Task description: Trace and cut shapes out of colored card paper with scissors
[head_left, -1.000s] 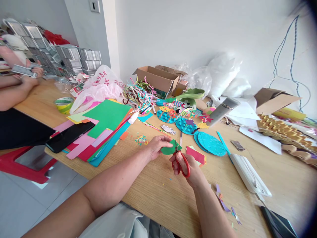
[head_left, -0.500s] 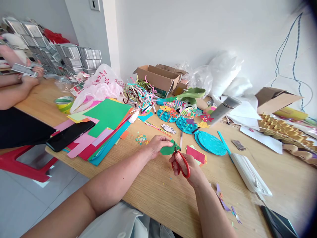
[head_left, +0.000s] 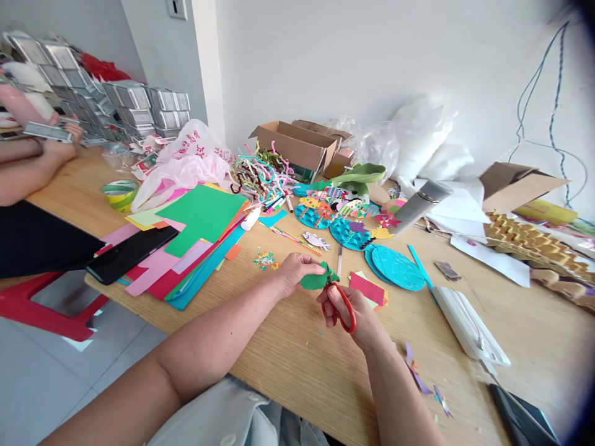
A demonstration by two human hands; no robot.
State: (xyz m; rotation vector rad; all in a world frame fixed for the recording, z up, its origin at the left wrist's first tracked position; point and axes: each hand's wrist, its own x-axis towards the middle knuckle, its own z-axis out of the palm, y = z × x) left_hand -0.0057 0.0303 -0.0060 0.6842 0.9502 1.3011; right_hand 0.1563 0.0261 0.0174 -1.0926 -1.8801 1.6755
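Note:
My left hand (head_left: 300, 271) pinches a small piece of green paper (head_left: 313, 282) above the table's front part. In my right hand (head_left: 356, 313) is a pair of red-handled scissors (head_left: 349, 305), fingers through the loops. Its dark blades lie across the green paper at its right part. Just right of the scissors rests a small stack of red and other coloured paper pieces (head_left: 367, 288). Tiny coloured paper bits (head_left: 264, 261) lie left of my left hand. Beyond the hands is a white fish cutout (head_left: 317, 240) with dark markings.
Coloured paper sheets (head_left: 204, 214) and a black phone (head_left: 132, 254) lie left. Blue discs (head_left: 400, 268), a steel flask (head_left: 422, 207) and a white power strip (head_left: 469, 325) stand or lie right. Pipe cleaners (head_left: 260, 176) and cardboard boxes (head_left: 297, 145) are behind. Another person's hands (head_left: 62, 145) are far left.
Hardly anything differs: both hands, the scissors and the green paper stay in nearly the same place. At the far left, the other person's hands have shifted slightly.

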